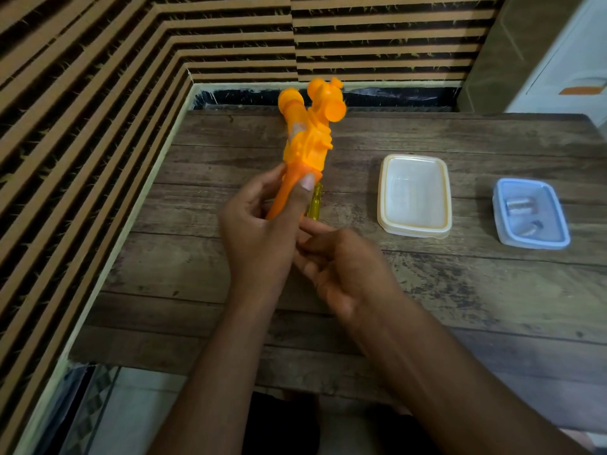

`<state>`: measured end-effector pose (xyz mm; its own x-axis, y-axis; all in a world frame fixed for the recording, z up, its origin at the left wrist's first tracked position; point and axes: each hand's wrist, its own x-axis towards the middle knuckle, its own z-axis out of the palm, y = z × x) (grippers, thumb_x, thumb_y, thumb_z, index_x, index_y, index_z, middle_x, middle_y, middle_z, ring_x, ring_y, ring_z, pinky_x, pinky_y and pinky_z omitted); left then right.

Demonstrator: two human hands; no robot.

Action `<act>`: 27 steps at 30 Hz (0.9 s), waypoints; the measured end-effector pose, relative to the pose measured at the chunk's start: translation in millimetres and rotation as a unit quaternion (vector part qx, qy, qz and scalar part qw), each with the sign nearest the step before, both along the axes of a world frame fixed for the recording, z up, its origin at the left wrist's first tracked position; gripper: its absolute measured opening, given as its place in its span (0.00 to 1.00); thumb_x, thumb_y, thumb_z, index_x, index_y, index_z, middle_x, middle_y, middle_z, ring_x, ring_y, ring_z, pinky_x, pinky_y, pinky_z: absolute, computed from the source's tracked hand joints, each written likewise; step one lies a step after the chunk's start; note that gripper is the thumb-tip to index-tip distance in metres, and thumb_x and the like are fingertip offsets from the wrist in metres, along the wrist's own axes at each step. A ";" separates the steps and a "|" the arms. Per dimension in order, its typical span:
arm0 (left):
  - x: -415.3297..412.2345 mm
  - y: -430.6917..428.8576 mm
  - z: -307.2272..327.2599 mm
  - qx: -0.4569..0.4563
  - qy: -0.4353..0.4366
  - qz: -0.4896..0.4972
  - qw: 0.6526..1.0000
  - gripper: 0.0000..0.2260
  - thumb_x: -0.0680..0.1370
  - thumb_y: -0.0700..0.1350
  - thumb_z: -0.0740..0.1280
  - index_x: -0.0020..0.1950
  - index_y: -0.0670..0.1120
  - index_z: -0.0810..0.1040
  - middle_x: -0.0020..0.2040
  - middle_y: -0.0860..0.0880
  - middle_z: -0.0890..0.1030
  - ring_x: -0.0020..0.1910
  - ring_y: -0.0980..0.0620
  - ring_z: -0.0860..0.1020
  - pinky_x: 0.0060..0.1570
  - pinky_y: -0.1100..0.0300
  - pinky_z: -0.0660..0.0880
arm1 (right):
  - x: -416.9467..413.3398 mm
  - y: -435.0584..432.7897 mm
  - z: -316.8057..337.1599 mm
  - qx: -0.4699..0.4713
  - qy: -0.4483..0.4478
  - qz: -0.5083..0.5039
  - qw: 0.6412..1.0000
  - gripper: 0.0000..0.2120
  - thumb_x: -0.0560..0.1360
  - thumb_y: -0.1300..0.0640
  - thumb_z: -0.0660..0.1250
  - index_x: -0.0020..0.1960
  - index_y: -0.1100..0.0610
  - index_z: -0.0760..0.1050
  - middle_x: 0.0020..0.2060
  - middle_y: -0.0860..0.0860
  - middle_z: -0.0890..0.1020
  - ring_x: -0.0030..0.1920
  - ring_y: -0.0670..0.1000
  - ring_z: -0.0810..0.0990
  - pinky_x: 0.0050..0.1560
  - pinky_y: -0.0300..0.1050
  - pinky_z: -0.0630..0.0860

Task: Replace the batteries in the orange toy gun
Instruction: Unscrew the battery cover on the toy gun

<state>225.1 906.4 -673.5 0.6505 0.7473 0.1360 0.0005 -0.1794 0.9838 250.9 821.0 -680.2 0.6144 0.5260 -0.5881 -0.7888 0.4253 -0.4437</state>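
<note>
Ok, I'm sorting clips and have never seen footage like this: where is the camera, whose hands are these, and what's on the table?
No machine here: a person works with two bare hands, and the one picture comes from a wide-angle camera worn on their head, looking forward and down, so both forearms enter from the bottom edge. The left hand grips the orange toy gun by its narrow lower end, holding it above the wooden table. The right hand sits just below, fingers reaching toward a yellow see-through tool handle; whether it holds that I cannot tell. Further right on the table lie a white plastic box and a blue plastic box with what look like batteries inside.
</note>
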 end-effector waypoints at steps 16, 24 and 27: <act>-8.6 -27.8 -0.9 -0.175 -0.038 0.066 0.982 0.17 0.85 0.50 0.66 0.72 0.46 0.72 0.56 0.45 0.87 0.53 0.52 0.87 0.54 0.52 0.82 | 37.6 -58.0 20.2 -0.480 -0.443 0.301 0.695 0.08 0.71 0.67 0.77 0.36 0.56 0.84 0.34 0.55 0.86 0.33 0.54 0.88 0.45 0.55 0.87; -6.8 -14.7 -2.7 -0.277 -0.055 0.113 0.953 0.09 0.90 0.46 0.52 0.64 0.46 0.70 0.48 0.40 0.85 0.37 0.49 0.85 0.39 0.55 0.83 | 38.0 -60.9 27.1 -0.468 -0.344 0.425 0.695 0.11 0.71 0.64 0.80 0.46 0.67 0.80 0.32 0.58 0.85 0.30 0.57 0.87 0.39 0.53 0.87; -6.1 -11.7 -4.6 -0.281 -0.050 0.110 0.952 0.10 0.90 0.47 0.52 0.66 0.46 0.70 0.49 0.39 0.86 0.38 0.48 0.86 0.40 0.55 0.83 | 39.9 -60.8 22.4 -0.456 -0.329 0.429 0.707 0.13 0.70 0.66 0.81 0.45 0.68 0.77 0.30 0.59 0.83 0.29 0.58 0.87 0.34 0.51 0.86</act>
<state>219.0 894.7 -678.2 0.4753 0.8366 -0.2723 -0.1223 0.3693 0.9212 290.8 760.2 -657.8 0.5979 0.4573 -0.6584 -0.0786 -0.7839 -0.6159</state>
